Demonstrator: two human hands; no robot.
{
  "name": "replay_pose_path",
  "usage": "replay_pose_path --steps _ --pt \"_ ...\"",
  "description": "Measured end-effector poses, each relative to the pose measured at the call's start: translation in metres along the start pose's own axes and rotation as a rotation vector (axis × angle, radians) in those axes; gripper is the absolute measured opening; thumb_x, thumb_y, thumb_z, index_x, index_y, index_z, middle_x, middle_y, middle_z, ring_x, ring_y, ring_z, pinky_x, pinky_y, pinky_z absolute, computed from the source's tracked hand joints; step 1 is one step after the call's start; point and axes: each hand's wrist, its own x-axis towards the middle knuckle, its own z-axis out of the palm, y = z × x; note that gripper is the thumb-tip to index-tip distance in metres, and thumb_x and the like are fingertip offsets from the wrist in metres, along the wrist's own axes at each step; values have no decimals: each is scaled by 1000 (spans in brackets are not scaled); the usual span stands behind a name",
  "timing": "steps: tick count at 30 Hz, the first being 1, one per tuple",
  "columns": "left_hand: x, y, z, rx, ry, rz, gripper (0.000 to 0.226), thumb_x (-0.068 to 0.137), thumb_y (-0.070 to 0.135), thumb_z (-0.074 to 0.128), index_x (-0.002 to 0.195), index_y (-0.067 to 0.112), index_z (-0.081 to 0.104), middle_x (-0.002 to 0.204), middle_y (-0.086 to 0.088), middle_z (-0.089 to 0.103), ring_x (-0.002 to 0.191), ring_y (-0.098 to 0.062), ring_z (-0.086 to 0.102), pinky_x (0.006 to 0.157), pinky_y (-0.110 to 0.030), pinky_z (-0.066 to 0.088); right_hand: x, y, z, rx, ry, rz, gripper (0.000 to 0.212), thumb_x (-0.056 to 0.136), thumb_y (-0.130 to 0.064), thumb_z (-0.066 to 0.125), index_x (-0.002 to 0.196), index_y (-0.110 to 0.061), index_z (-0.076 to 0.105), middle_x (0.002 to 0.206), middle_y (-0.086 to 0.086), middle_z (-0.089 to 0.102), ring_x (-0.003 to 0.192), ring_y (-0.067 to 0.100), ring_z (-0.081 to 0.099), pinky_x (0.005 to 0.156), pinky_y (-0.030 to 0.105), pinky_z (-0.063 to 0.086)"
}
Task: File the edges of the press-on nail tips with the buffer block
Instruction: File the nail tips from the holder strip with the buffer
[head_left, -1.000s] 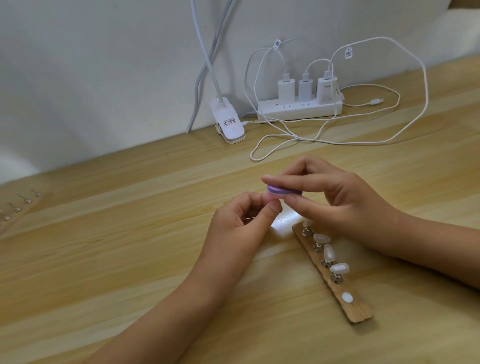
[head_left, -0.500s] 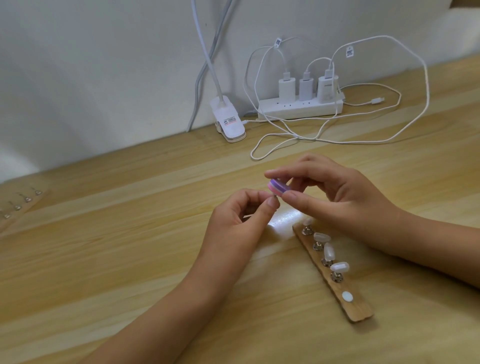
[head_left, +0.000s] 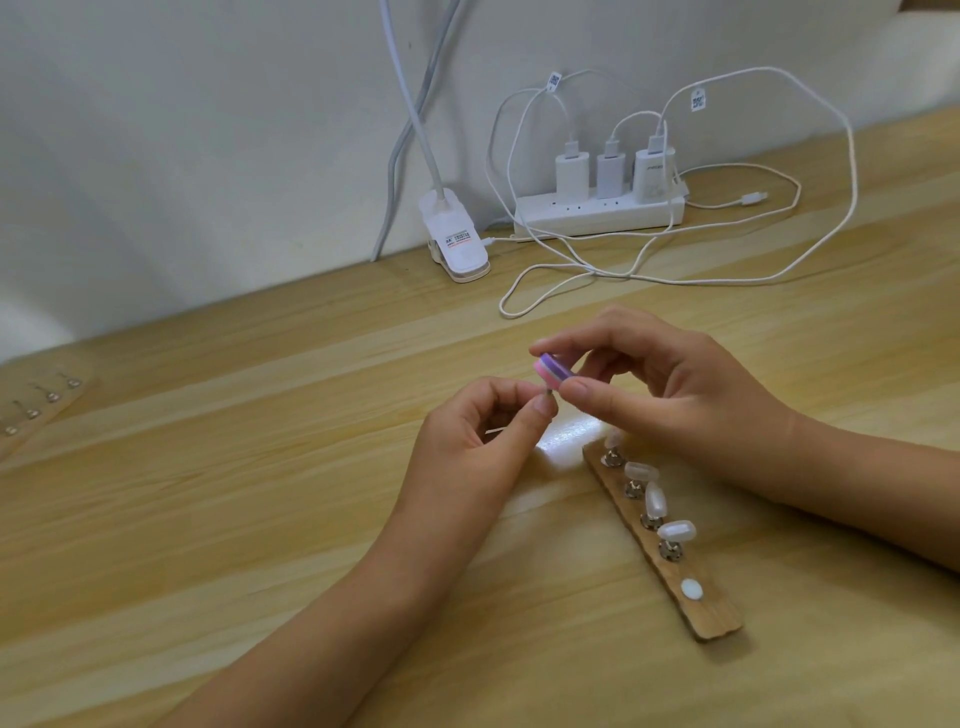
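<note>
1. Right hand (head_left: 691, 397) is raised over the table, thumb and forefinger pinching the tilted buffer (head_left: 551, 371).
2. Left hand (head_left: 478, 452) is curled, thumb and forefinger pinching a small piece (head_left: 547, 396), mostly hidden, just under the buffer.
3. Nail tips (head_left: 642, 472) stand on strip (head_left: 714, 618).
4. Clamp label (head_left: 457, 240): unreadable.

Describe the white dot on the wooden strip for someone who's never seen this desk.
Below the right hand, a narrow wooden strip lies on the desk, carrying a row of nail tips on metal stands. The white dot ends that row nearest the camera: flat, round, no stand or tip.
</note>
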Motion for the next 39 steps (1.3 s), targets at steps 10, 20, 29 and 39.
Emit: replay_pose_path --steps 10,20,29,39 --pt "0 -1 -1 0 0 4 7 90 17 66 89 13 71 78 7 67 76 -4 59 73 -18 47 1 4 0 -40 8 -65 29 89 -19 68 117 -12 66 102 -4 61 89 15 63 84 23 49" --pt "1 -2 -1 18 9 -13 5 88 19 69 85 17 71 80 1 71 78 -6 63 75 -20 50 -2 0 5 171 50 -59 26 86 -25 71 111 -21 64 103 0 62 89 22 63 81 22 52" --pt "1 -1 -1 -2 48 -37 4 87 17 70 85 15 72 88 -6 74 79 -7 65 74 -19 51 -1 0 4 269 -1 51 27 83 -30 77 106 -23 65 96 1 66 88 24 65 79 21 53" --pt "1 -2 -1 -9 22 -20 4 86 17 71 84 14 72 80 4 73 76 -2 65 70 -12 48 -1 0 2 220 36 85 26 81 -30 72 105 -24 63 88 -13 66 82 5 65 75 18 52"
